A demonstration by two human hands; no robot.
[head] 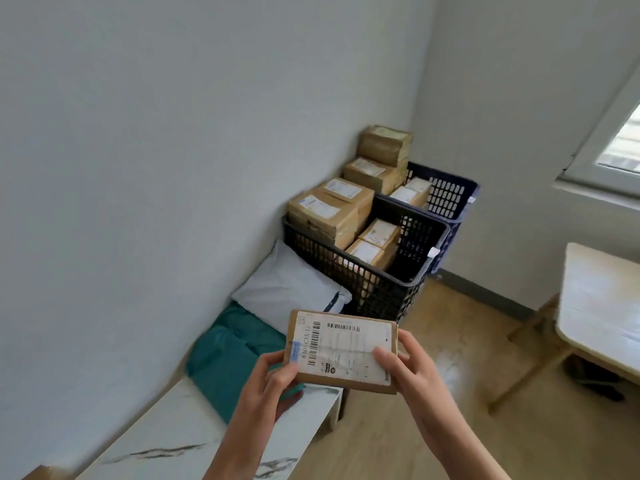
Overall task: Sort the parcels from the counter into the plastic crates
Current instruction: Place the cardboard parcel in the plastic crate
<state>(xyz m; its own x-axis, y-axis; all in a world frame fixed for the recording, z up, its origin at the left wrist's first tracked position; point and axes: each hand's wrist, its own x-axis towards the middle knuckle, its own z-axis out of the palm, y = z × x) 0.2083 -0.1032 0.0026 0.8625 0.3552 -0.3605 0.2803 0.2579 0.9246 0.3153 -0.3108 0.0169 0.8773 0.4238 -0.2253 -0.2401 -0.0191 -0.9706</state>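
Now both hands hold a flat cardboard parcel (341,351) label up in the air, in front of the black crate (381,289) and apart from it. The left hand (273,379) grips the parcel's left end with curled fingers and thumb; the right hand (405,368) pinches the right end, thumb on the label. On the marble counter (194,431), a white mailer bag (287,285) lies just beside the black crate, with a teal bag (228,355) beyond that. Behind the black crate stands a blue crate (448,197); both hold stacked brown boxes (325,209)
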